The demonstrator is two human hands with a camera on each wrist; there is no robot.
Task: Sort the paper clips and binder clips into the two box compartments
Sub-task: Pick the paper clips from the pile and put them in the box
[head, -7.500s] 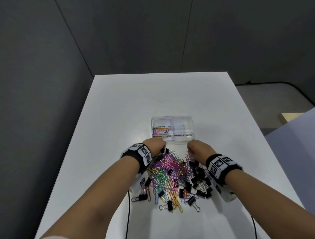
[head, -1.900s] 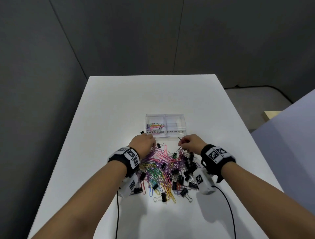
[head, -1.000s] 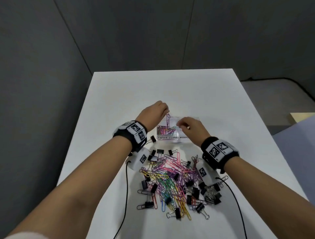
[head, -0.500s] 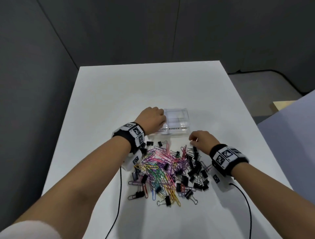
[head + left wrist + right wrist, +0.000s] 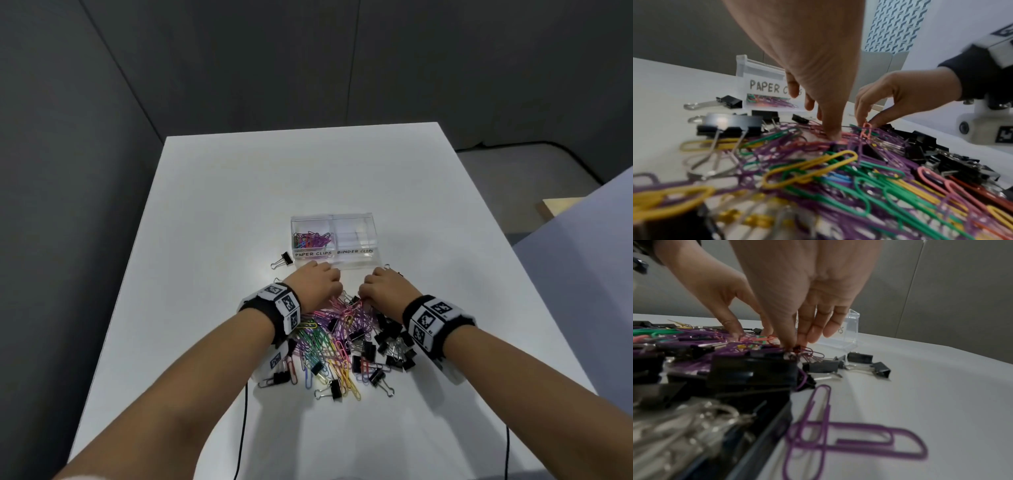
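Observation:
A clear two-compartment box stands beyond the pile, labelled PAPER CLIPS on the left and BINDER CLIPS on the right. Coloured paper clips lie in the left compartment; the right one looks empty. A mixed pile of paper clips and black binder clips lies in front of the box. My left hand reaches down with its fingertips touching pink clips at the pile's far edge, thumb and finger apart. My right hand pinches a pink paper clip upright at the pile's top.
One black binder clip lies alone left of the box. More binder clips sit loose at the pile's right side, and a purple paper clip lies on the white table. Cables hang from both wristbands.
My left hand has come back from the box's left compartment to the pile. My right hand has shifted left along the pile's far edge and taken a pink paper clip.

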